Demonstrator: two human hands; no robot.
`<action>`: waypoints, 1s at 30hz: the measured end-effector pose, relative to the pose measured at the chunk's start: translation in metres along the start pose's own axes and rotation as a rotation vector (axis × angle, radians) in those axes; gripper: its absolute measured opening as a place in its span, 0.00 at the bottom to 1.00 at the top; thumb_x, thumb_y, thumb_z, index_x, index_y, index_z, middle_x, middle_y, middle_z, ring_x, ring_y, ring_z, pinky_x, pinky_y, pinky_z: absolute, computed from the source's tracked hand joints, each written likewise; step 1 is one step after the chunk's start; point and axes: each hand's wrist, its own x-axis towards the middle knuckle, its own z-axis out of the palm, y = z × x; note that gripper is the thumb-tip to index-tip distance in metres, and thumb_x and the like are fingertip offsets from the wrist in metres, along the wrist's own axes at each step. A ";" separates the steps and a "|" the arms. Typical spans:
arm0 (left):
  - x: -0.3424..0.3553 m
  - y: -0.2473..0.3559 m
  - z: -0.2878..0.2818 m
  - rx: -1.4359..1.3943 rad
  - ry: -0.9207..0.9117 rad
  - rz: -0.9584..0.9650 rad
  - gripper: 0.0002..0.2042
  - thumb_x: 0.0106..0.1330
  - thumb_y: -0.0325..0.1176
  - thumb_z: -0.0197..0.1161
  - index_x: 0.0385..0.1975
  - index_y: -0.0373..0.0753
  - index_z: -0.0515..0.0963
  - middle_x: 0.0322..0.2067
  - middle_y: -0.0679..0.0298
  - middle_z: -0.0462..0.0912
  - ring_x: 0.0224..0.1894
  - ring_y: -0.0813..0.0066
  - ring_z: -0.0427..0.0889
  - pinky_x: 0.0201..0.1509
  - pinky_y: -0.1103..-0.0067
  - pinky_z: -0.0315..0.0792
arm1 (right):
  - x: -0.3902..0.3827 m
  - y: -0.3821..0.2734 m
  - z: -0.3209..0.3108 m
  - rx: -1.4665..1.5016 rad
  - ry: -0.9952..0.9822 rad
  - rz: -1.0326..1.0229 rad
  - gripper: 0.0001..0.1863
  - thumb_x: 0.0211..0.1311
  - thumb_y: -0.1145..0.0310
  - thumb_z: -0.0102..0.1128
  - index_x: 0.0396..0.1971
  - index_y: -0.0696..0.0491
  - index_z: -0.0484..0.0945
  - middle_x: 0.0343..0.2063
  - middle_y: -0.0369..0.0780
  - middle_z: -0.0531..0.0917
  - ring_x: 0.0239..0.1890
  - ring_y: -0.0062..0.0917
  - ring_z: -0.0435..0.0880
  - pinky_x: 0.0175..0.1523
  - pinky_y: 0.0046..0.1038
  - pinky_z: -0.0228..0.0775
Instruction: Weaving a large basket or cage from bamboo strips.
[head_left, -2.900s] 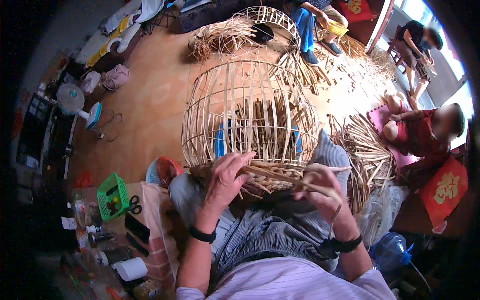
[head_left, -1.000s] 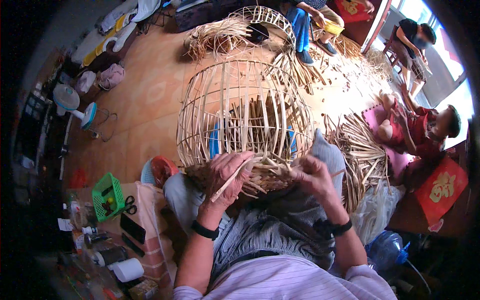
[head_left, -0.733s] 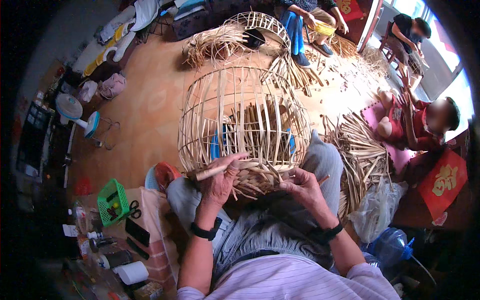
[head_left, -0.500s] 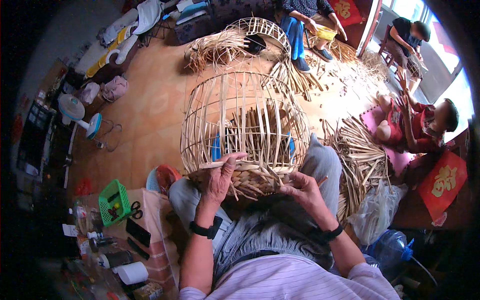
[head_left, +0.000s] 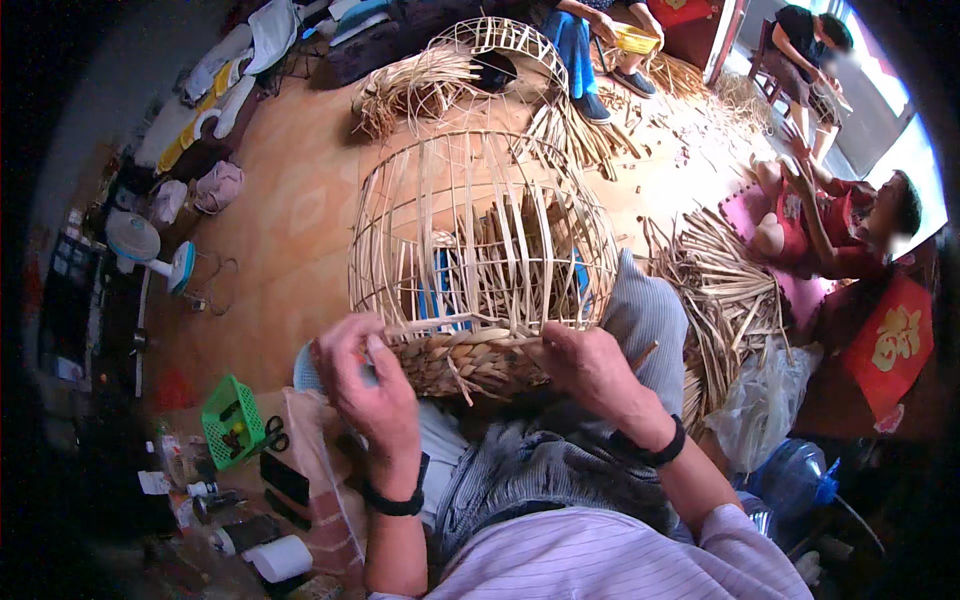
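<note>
weaving braided basket wall (head_left: 465,362), seemingly; right hand (head_left: 598,370) pinched its edge, left hand (head_left: 372,388) grip unclear; next probably needed snug tucking.

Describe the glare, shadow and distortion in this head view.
Head view: glare bleaches the floor right of centre; same head view: the braided rim shows readable detail; head view again: corners fall to black and the fisheye bows straight lines.

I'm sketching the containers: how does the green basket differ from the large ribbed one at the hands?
The green basket is small; the ribbed basket is far larger. The green basket looks moulded; the ribbed basket is tan and braided along its near edge. The green basket has small holes, the ribbed basket wide gaps. Both have openwork sides.
</note>
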 end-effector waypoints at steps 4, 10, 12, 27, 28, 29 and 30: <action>-0.010 0.015 0.015 -0.059 -0.312 0.321 0.12 0.61 0.14 0.60 0.40 0.35 0.83 0.41 0.56 0.84 0.47 0.54 0.84 0.52 0.65 0.78 | -0.012 0.049 -0.010 0.612 0.224 0.346 0.16 0.77 0.61 0.62 0.30 0.57 0.77 0.24 0.37 0.85 0.18 0.26 0.78 0.23 0.32 0.67; -0.012 0.016 0.049 -0.068 -0.524 0.376 0.16 0.58 0.14 0.63 0.43 0.37 0.86 0.42 0.58 0.85 0.48 0.56 0.84 0.52 0.65 0.79 | -0.033 0.022 -0.038 0.703 -0.008 0.583 0.18 0.76 0.56 0.64 0.41 0.59 0.83 0.27 0.33 0.82 0.28 0.16 0.76 0.31 0.25 0.69; -0.009 0.008 0.056 -0.066 -0.581 0.397 0.20 0.57 0.15 0.65 0.48 0.40 0.87 0.42 0.58 0.84 0.47 0.57 0.83 0.52 0.66 0.79 | -0.047 0.032 -0.012 0.460 -0.174 0.277 0.23 0.76 0.51 0.65 0.45 0.60 0.84 0.30 0.34 0.81 0.32 0.14 0.76 0.40 0.24 0.73; 0.007 0.000 0.059 -0.034 -0.631 0.416 0.24 0.56 0.16 0.69 0.54 0.42 0.86 0.38 0.58 0.85 0.44 0.56 0.82 0.49 0.65 0.78 | -0.079 0.074 -0.070 0.788 0.193 0.320 0.23 0.82 0.54 0.54 0.58 0.59 0.80 0.44 0.41 0.89 0.45 0.28 0.88 0.49 0.33 0.80; 0.005 -0.002 0.063 -0.066 -0.646 0.389 0.23 0.58 0.17 0.68 0.54 0.41 0.85 0.36 0.57 0.84 0.42 0.55 0.82 0.49 0.64 0.78 | -0.080 0.070 -0.061 0.545 0.173 0.282 0.21 0.80 0.56 0.59 0.56 0.59 0.82 0.45 0.41 0.90 0.45 0.29 0.89 0.49 0.34 0.80; 0.003 -0.004 0.064 -0.087 -0.662 0.358 0.21 0.59 0.17 0.67 0.54 0.41 0.85 0.34 0.56 0.84 0.41 0.55 0.82 0.48 0.63 0.77 | -0.074 0.056 -0.052 0.354 0.154 0.160 0.18 0.73 0.60 0.67 0.47 0.61 0.84 0.42 0.45 0.89 0.43 0.36 0.89 0.49 0.36 0.80; 0.002 -0.005 0.063 -0.094 -0.681 0.324 0.21 0.60 0.17 0.67 0.54 0.41 0.85 0.33 0.55 0.83 0.40 0.54 0.83 0.48 0.63 0.77 | -0.067 0.038 -0.051 0.051 0.039 0.054 0.17 0.70 0.60 0.69 0.47 0.60 0.82 0.38 0.50 0.87 0.43 0.43 0.88 0.48 0.39 0.80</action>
